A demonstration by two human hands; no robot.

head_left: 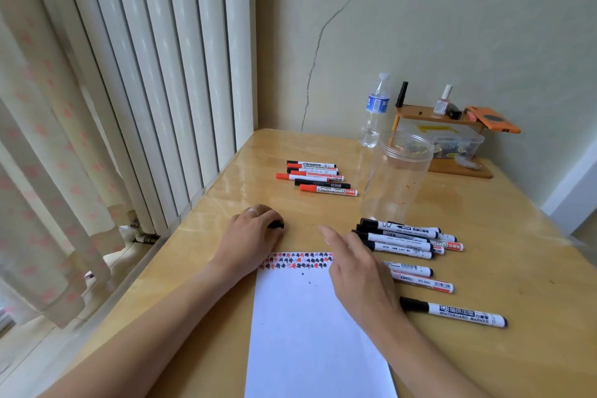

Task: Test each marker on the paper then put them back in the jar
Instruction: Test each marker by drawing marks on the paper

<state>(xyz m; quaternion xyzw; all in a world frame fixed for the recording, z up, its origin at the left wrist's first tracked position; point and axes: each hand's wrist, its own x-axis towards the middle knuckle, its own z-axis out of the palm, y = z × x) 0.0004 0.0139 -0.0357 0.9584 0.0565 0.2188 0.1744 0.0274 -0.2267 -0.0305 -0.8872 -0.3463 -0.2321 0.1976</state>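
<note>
Nearest the camera lies the white rectangular sheet of paper [310, 326], its long edges running from six o'clock toward twelve. It is mostly blank; a band of small black and red test marks runs along its far edge, with a few stray dark specks just below. The marks sit at the top probably so the rest of the sheet stays free for further testing.

The left hand [252, 236] rests at the paper's eleven o'clock corner, fingers curled round a small black object [276, 224], seemingly a marker cap or marker end; a ring shows on one finger. The right hand [352, 268] hovers over the paper's one o'clock corner, fingers loosely spread and holding nothing, apparently heading for the markers just beside it.

At three o'clock of that hand lies a cluster of mostly black-capped whiteboard markers [400, 237], with two more [420, 278] below it and a single black-capped marker [452, 312] lying apart at four o'clock. The tidy split suggests sorting: a second row of red- and black-capped markers [318, 178] lies well apart at twelve o'clock of the paper.

The clear plastic jar [399, 178] stands upright and open at one o'clock, with no markers in it, so none has been put back yet. Beyond it stand a plastic water bottle [374, 113] and a small wooden shelf [436, 116] on the wooden table [533, 268].
</note>
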